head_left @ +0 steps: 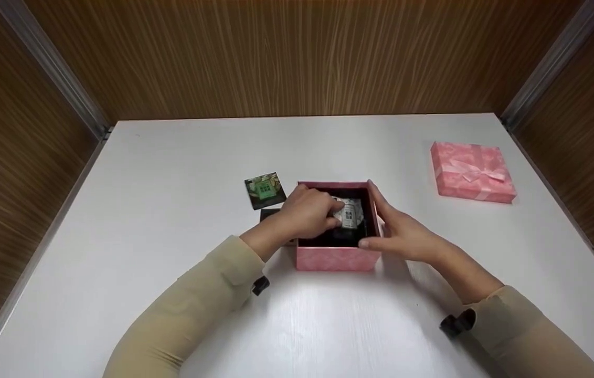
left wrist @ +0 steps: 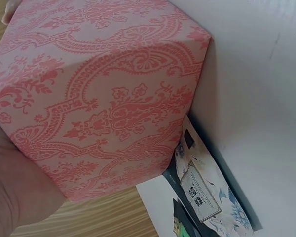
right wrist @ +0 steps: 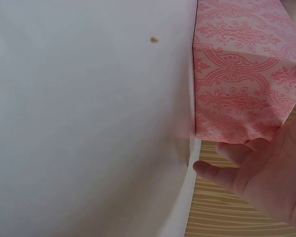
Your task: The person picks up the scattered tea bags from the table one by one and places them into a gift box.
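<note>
A pink patterned gift box [head_left: 336, 259], its lid off, stands on the table, its inside dark. My left hand [head_left: 308, 212] reaches in over the left rim, and its thumb and forefinger pinch the edge of a whitish packet with a printed label [head_left: 350, 214]. The other fingers' tips are hidden. At the right wall, my right hand [head_left: 407, 236] holds the box, thumb at the near corner and a finger along the far one. In the right wrist view, fingers [right wrist: 237, 155] touch the box's lower edge.
A pink lid with a ribbon bow [head_left: 475, 172] lies at the back right. Left of the box is a dark square packet with a green label [head_left: 266, 190]. Beside it a flowered packet [left wrist: 202, 192] is partly hidden under the left arm. Wood-grain panels [head_left: 307, 58] enclose the white table.
</note>
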The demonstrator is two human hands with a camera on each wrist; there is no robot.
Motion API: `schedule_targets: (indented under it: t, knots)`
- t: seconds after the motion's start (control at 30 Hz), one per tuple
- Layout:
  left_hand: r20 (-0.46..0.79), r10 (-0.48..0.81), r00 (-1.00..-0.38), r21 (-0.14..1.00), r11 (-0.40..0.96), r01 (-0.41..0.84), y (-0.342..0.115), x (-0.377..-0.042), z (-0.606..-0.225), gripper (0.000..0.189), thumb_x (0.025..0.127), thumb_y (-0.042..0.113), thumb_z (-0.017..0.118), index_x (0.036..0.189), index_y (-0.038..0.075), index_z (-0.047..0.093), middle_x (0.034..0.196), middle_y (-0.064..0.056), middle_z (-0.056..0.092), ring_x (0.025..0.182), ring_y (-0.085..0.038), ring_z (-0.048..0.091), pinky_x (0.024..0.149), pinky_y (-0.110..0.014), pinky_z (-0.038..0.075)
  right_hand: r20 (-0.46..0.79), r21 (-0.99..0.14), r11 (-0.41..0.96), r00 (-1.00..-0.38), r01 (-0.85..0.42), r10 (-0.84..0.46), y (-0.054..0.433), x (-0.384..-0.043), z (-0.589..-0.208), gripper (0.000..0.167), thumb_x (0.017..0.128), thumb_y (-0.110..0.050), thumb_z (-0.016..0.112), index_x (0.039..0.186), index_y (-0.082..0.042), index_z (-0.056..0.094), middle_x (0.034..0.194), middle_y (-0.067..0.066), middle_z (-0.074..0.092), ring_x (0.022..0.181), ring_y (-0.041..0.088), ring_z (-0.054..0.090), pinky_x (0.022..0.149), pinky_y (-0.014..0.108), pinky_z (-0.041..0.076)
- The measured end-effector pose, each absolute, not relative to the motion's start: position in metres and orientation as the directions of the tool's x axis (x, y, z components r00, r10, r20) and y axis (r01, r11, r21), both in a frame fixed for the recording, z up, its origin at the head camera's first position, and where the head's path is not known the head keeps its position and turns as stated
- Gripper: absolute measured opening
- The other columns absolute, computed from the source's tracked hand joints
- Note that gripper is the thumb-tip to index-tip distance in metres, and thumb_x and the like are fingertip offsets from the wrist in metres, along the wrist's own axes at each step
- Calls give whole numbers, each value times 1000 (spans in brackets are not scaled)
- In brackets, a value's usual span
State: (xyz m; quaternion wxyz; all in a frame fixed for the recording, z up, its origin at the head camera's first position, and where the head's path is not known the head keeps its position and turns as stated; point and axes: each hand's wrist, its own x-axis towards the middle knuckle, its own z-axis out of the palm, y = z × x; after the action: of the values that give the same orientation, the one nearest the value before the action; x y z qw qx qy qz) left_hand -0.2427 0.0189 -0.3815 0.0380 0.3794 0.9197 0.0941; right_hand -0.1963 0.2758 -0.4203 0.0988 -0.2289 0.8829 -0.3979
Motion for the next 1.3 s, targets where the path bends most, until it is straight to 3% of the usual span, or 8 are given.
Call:
schedule_targets:
  t: [0.23, 0.53, 0.7, 0.87, 0.97, 1.07, 1.2, 1.3]
  knots:
    - [-69, 698, -713, 113, 715, 690, 22, -240, -381, 24, 102, 43, 70, 105, 19, 71, 92, -3, 74, 99, -28, 70, 95, -49, 43, 11, -752, 571, -873, -329, -488, 275, -196, -420, 119, 93, -39, 83, 172, -27, -6, 173, 16, 24, 151, 39, 37, 120, 61, 31]
    - [-84, 686, -722, 138, 726, 674, 22, -241, -380, 31, 103, 44, 69, 124, 23, 75, 97, -3, 77, 104, -29, 70, 100, -49, 41, 4, -772, 554, -873, -312, -487, 276, -197, -421, 119, 93, -38, 83, 172, -26, -5, 174, 14, 23, 145, 36, 44, 118, 60, 34]
    - [-42, 703, -710, 221, 699, 680, 19, -244, -380, 36, 103, 38, 68, 136, 22, 74, 107, -5, 79, 112, -29, 71, 106, -50, 43, 7, -777, 548, -875, -310, -484, 276, -196, -421, 119, 93, -36, 83, 172, -26, -5, 173, 13, 25, 138, 35, 51, 116, 59, 36]
    - [33, 697, -717, 456, 628, 631, 9, -246, -375, 44, 105, 28, 68, 147, 15, 66, 130, -5, 74, 120, -23, 69, 109, -41, 47, 15, -762, 560, -874, -324, -486, 275, -196, -421, 119, 92, -38, 83, 172, -25, -4, 172, 15, 27, 142, 37, 48, 117, 60, 35]
    - [104, 666, -738, 586, 559, 587, -1, -249, -367, 42, 107, 25, 67, 147, 13, 66, 127, -6, 75, 110, -16, 70, 101, -35, 53, 23, -753, 565, -872, -337, -489, 275, -196, -422, 119, 92, -38, 83, 172, -24, -4, 172, 16, 27, 145, 38, 45, 117, 61, 35]
    - [192, 615, -765, 657, 498, 566, -16, -254, -358, 40, 107, 24, 65, 145, 12, 67, 108, -6, 79, 89, -14, 68, 86, -33, 54, 24, -760, 557, -872, -333, -489, 275, -196, -421, 120, 92, -37, 84, 172, -25, -5, 173, 15, 25, 148, 39, 42, 118, 61, 33]
    - [290, 518, -805, 697, 462, 549, -38, -267, -350, 37, 107, 22, 65, 142, 9, 70, 94, -3, 76, 83, -15, 63, 78, -34, 52, 17, -767, 555, -875, -322, -484, 275, -196, -421, 120, 92, -38, 84, 172, -25, -5, 175, 14, 20, 151, 40, 36, 120, 61, 30]
    - [311, 445, -840, 715, 472, 515, -55, -279, -352, 37, 107, 22, 67, 141, 9, 70, 98, -3, 74, 91, -18, 65, 79, -35, 53, 12, -767, 557, -876, -318, -482, 275, -196, -422, 121, 92, -38, 84, 172, -23, -5, 175, 15, 18, 151, 40, 36, 121, 60, 29]
